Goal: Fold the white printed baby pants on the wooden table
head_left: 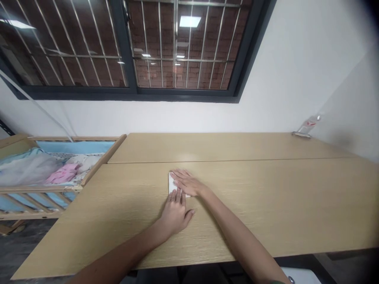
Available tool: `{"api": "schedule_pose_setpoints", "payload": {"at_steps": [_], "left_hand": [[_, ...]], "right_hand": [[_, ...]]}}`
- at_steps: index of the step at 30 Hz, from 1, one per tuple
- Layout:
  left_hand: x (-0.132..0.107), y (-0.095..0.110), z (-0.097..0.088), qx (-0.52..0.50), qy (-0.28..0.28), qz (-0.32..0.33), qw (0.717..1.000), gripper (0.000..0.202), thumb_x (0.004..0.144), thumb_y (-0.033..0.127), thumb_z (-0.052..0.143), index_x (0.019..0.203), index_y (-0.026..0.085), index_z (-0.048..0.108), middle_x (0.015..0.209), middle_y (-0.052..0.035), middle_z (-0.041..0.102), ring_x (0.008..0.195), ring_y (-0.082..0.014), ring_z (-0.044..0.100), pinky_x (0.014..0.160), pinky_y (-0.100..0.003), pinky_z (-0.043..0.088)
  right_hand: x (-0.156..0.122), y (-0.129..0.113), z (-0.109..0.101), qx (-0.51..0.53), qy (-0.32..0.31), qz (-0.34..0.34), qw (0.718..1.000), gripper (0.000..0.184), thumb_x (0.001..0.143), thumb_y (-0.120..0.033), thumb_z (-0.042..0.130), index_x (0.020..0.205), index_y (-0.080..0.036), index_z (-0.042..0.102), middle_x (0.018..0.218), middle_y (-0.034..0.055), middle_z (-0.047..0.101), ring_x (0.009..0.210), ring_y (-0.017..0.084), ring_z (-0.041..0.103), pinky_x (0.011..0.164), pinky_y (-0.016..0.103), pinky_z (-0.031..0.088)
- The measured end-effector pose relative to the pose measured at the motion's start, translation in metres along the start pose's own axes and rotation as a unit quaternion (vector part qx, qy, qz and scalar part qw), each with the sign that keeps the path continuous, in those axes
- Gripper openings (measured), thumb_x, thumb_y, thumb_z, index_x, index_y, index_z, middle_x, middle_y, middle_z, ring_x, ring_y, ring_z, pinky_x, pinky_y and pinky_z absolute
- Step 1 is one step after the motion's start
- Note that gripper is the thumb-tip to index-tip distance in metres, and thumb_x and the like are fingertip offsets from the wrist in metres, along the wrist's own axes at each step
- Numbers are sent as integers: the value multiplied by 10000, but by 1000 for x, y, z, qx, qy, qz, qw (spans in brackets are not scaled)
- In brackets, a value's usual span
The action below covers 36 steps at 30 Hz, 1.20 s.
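A small white sheet point(171, 184), perhaps paper or cloth, lies flat on the wooden tabletop point(260, 201). My right hand point(188, 183) rests across its upper part with the fingers stretched to the left, slightly smeared by motion. Against the sheet's lower edge press the fingertips of my left hand point(175, 213), palm down, thumb pointing out to the right. Much of the sheet is hidden under both hands. Neither hand is closed round anything.
Beyond a seam lies the table's back strip point(207, 148), against the wall. A clear plastic packet point(308, 126) stands in the far right corner. To the left is a wooden crib point(103, 157) with bedding and pink cloth point(63, 173). A dark-framed barred window point(183, 94) is above.
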<state>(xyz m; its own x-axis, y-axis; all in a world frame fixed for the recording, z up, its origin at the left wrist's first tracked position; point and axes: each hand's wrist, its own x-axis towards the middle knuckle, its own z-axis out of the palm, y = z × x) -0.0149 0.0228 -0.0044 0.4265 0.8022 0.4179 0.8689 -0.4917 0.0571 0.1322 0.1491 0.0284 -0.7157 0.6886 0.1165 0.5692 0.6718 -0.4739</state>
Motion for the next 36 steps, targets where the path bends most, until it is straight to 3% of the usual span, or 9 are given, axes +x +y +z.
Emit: {"api": "schedule_pose_setpoints", "payload": {"at_steps": [5, 9, 13, 16, 18, 22, 25, 30, 36], "left_hand": [[-1, 1, 7, 2, -11, -6, 1000, 724, 953, 530, 467, 1426, -18, 489, 1452, -317, 513, 1372, -429, 477, 1107, -548, 395], [0, 3, 0, 10, -15, -9, 1000, 696, 943, 510, 497, 1404, -11, 509, 1431, -305, 538, 1338, -422, 508, 1099, -536, 390], [12, -10, -24, -32, -1, -20, 999, 475, 977, 465, 469, 1285, 129, 602, 1298, -186, 659, 1185, -329, 604, 1016, -473, 434], [25, -33, -40, -37, 19, -89, 995, 344, 999, 441, 440, 1116, 185, 637, 1134, -125, 698, 1049, -294, 622, 910, -434, 446], [31, -50, -43, -18, 17, -147, 989, 328, 1003, 446, 433, 1017, 186, 632, 1033, -117, 695, 1000, -291, 622, 869, -414, 434], [35, -71, -33, -20, -49, -208, 977, 365, 1012, 459, 400, 900, 190, 620, 951, -120, 706, 959, -286, 639, 847, -391, 408], [35, -72, -22, -36, -82, -201, 975, 404, 1009, 478, 392, 862, 185, 629, 912, -131, 717, 923, -291, 656, 825, -388, 406], [37, -69, -13, -68, -89, -190, 975, 381, 1000, 462, 407, 862, 174, 615, 898, -142, 713, 923, -291, 665, 812, -375, 408], [38, -70, -11, -147, -72, -185, 969, 259, 987, 388, 435, 836, 206, 540, 821, -62, 679, 801, -212, 638, 725, -311, 398]], "right_hand": [[8, 16, 2, -17, 10, 25, 999, 616, 1059, -582, 218, 1613, -314, 216, 1687, -12, 160, 1574, 219, 91, 1280, 450, 27], [6, 21, 10, 17, 41, 22, 999, 649, 1045, -607, 255, 1618, -304, 221, 1688, 3, 178, 1573, 231, 103, 1281, 458, 33], [-2, 32, 12, 107, 190, 60, 974, 691, 1033, -602, 319, 1622, -253, 232, 1683, 77, 223, 1554, 245, 197, 1270, 470, 150], [-7, 43, 10, 150, 301, 92, 937, 616, 1016, -549, 411, 1551, -245, 395, 1570, 128, 423, 1458, 271, 380, 1220, 496, 275], [-8, 45, 10, 166, 328, 101, 925, 551, 979, -498, 505, 1465, -237, 508, 1422, 137, 530, 1291, 273, 534, 1120, 482, 410], [-9, 37, 9, 170, 317, 100, 928, 464, 913, -428, 618, 1304, -178, 643, 1182, 126, 586, 1013, 233, 621, 916, 409, 520], [-10, 26, 7, 172, 297, 83, 936, 382, 910, -413, 635, 1188, -158, 700, 1084, 110, 602, 962, 221, 613, 886, 387, 508], [-11, 20, 5, 172, 263, 57, 948, 297, 877, -379, 679, 1081, -164, 702, 1015, 84, 594, 876, 199, 588, 781, 342, 495], [-12, 15, 6, 111, 289, 35, 950, 182, 799, -257, 694, 952, -189, 622, 982, 57, 594, 973, 219, 552, 909, 371, 446]]}}
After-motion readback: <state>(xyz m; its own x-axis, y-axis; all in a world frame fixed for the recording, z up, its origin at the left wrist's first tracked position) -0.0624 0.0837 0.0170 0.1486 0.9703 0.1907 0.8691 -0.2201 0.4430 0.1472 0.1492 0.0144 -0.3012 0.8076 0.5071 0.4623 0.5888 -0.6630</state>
